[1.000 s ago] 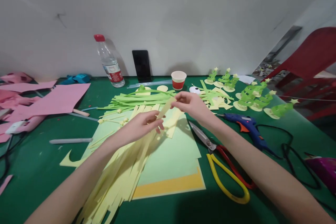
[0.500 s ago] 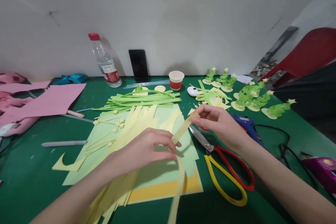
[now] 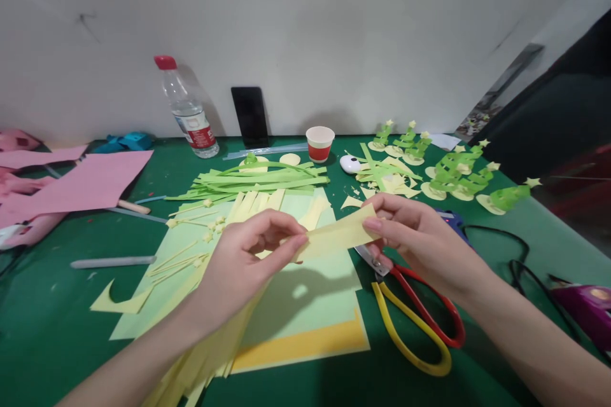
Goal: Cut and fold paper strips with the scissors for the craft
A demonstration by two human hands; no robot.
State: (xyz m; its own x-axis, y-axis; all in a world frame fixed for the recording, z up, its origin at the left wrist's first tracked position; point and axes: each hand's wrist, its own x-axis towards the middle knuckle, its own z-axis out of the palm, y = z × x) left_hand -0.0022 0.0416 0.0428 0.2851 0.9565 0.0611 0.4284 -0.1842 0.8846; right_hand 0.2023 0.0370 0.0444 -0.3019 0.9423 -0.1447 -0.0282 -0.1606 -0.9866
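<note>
A pale yellow paper strip [image 3: 337, 236] is stretched between my two hands, its flat face toward me. My left hand [image 3: 255, 254] pinches one end between thumb and fingers. The other end is pinched by my right hand [image 3: 410, 232]. Under the hands lie light green paper sheets [image 3: 305, 305] and a bundle of long yellow paper strips [image 3: 205, 337]. Scissors [image 3: 415, 311] with one red and one yellow handle rest below my right hand, which hides part of the blades. Small paper stars [image 3: 217, 226] and thin rolled strips lie left of my left hand.
Green paper strips [image 3: 252, 179] lie behind the sheets, near a paper cup [image 3: 319, 145], phone [image 3: 251, 117] and bottle [image 3: 191, 114]. Small green spiral trees [image 3: 451, 172] stand at the back right. A blue tool [image 3: 451, 221] with a cord lies behind my right hand. Pink paper [image 3: 90, 184] is left.
The strip has turned from hanging down to lying nearly level between my hands. My left hand has shifted left and up a little, gripping its end. A red chair at right is no longer in view.
</note>
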